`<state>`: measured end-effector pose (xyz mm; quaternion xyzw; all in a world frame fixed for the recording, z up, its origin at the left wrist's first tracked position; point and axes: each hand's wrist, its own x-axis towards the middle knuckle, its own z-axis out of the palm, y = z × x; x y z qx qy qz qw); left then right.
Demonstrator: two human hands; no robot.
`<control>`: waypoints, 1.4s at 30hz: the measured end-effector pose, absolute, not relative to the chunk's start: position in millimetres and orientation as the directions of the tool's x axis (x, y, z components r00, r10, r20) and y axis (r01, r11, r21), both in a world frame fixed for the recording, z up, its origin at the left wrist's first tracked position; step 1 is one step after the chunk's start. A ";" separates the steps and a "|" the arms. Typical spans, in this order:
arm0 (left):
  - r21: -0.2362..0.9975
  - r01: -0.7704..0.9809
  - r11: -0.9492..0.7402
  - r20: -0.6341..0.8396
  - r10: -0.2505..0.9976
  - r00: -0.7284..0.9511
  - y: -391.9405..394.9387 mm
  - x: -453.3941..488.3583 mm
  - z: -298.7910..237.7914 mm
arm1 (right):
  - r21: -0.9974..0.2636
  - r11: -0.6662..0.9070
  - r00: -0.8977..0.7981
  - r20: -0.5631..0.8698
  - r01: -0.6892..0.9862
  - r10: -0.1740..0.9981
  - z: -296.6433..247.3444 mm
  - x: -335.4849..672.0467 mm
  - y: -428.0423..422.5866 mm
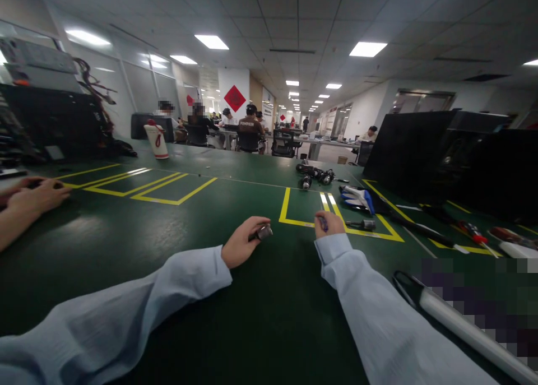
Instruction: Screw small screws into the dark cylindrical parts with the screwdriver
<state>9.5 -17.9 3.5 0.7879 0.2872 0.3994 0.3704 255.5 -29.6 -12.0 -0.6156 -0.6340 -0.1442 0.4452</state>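
Observation:
My left hand (242,244) is closed around a short dark cylinder with a silver metal end (264,232), held just above the green table (269,318). The metal end points to the right. To its right, my right hand (331,224) is closed, with a small dark purplish piece (323,223) showing at the fingers; its kind is too small to make out. Beside that hand, a dark part with a metal cylindrical end (362,225) lies inside the yellow tape outline (284,208). Several similar black and metal parts (315,175) lie in a cluster farther back.
Blue-and-white gloves (357,199), a red-and-black screwdriver (473,232) and a long pale bar (466,323) lie at right. Dark boxy equipment (412,155) stands behind them. A white cup (157,140) stands back left. Another person's hands (36,199) are at the left edge.

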 end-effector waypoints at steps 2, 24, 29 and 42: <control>0.843 0.120 -0.524 0.398 0.759 0.515 -34.5 -4.8 5.7 | -0.571 0.308 0.272 0.712 0.761 0.648 -12.6 228.2 -43.5; 0.631 0.224 -0.743 0.498 0.609 0.617 -31.9 0.1 9.8 | -0.865 0.501 0.106 0.496 -0.027 0.862 -1.3 157.6 -113.2; 0.648 0.256 -0.717 0.478 0.645 0.597 -20.4 13.4 8.2 | -0.825 0.494 0.115 0.538 0.273 0.835 -3.3 155.6 -110.6; 0.594 0.352 -0.723 0.453 0.662 0.596 -12.1 20.7 6.9 | -0.920 0.363 0.273 0.391 0.151 0.879 -6.9 159.4 -82.7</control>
